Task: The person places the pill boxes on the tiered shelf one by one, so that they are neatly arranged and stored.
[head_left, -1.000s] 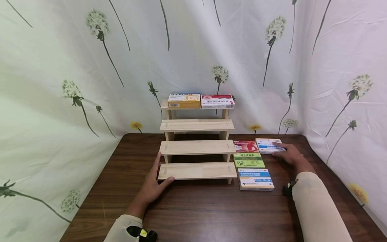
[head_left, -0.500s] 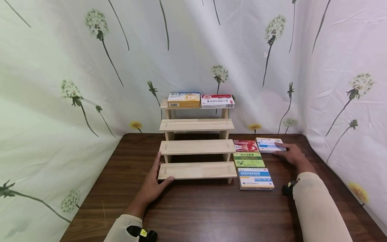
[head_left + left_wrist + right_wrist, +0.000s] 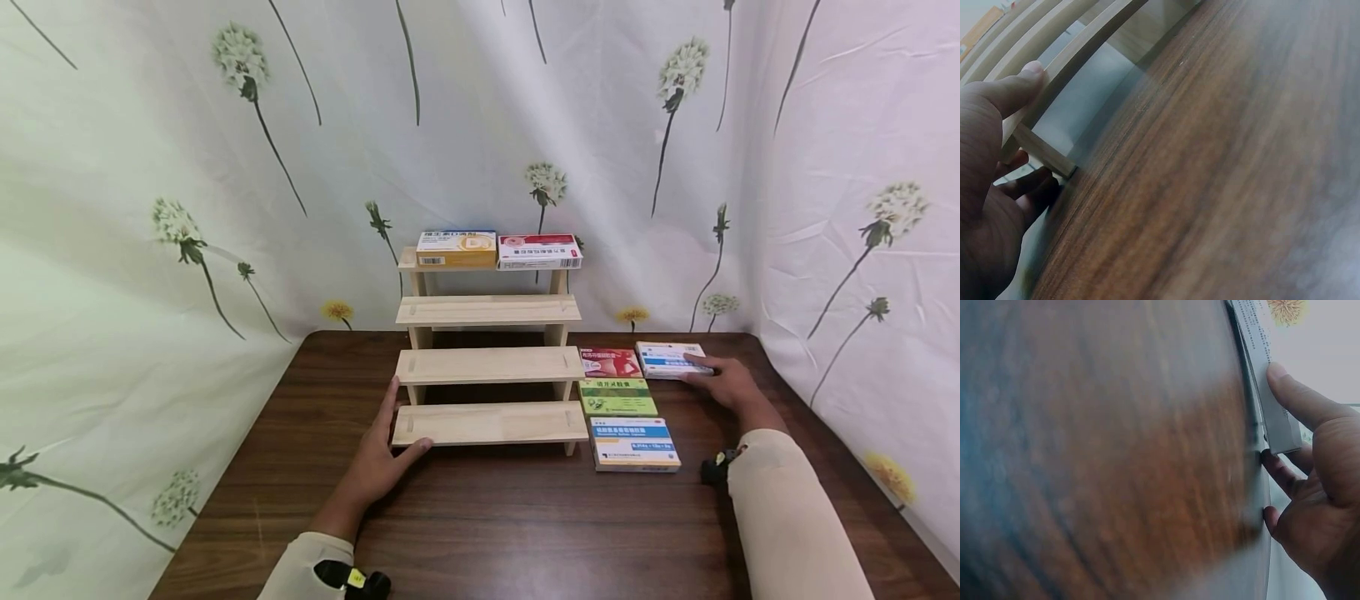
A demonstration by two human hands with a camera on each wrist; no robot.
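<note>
My left hand grips the left end of a four-step wooden display stand. In the left wrist view the thumb lies on the lowest step and the other fingers reach round its end. On the right, my right hand holds the right end of a white and blue medicine box. The right wrist view shows the thumb against one side of this box, with fingers at its end. Beside it lie a red medicine box, a green one and a larger blue and white one.
A yellow and white medicine box and a red and white one lie side by side on the top step. Everything stands on a dark brown wooden table. A white curtain with dandelion prints hangs behind and at both sides.
My right hand and the white and blue medicine box have shifted very slightly to the right. The left hand and the stand have stayed in place.
</note>
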